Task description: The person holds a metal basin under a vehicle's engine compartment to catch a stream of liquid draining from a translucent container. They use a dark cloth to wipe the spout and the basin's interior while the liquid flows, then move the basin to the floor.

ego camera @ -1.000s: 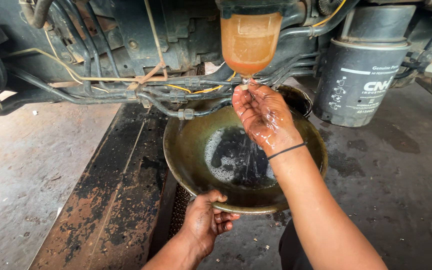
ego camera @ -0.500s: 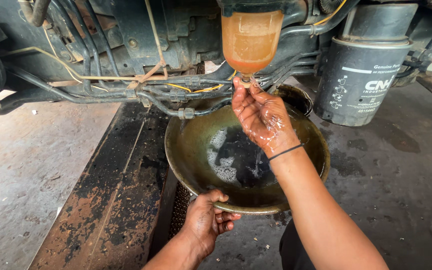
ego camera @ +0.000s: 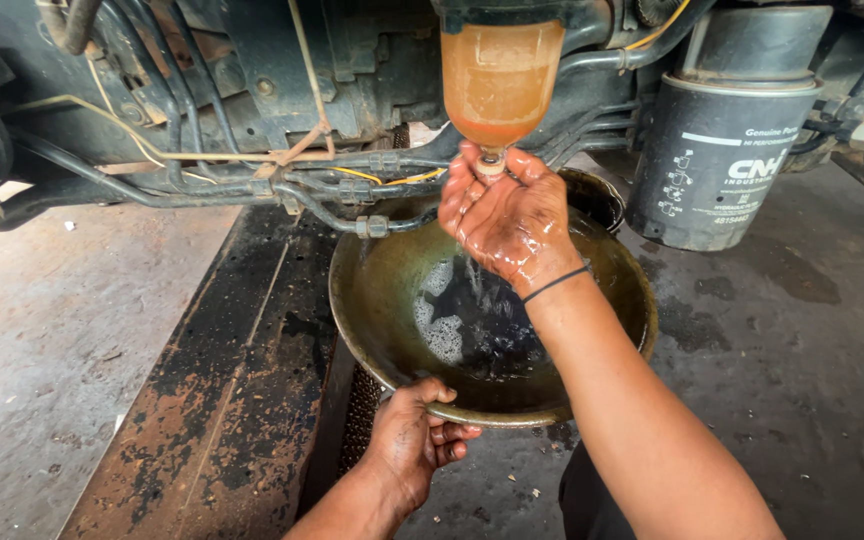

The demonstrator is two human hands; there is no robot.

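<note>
A clear bowl of orange-brown liquid (ego camera: 500,80) hangs under the engine. My right hand (ego camera: 507,215), wet and shiny, has its fingers closed around the small drain knob (ego camera: 492,165) at the bowl's bottom. Liquid runs off that hand into a round brass-coloured metal pan (ego camera: 372,290), where a dark foamy puddle lies. My left hand (ego camera: 414,440) grips the pan's near rim from below and holds it up under the bowl. A thin black band circles my right wrist.
A black cylindrical filter canister (ego camera: 727,150) hangs to the right of the bowl. Hoses, pipes and wires (ego camera: 252,170) run along the engine at the left. Below lie a rusty, oily steel beam (ego camera: 212,400) and stained concrete floor (ego camera: 802,350).
My right hand has risen and closed on the knob under the bowl. The view has shifted slightly nearer; the pan stays held under the bowl.
</note>
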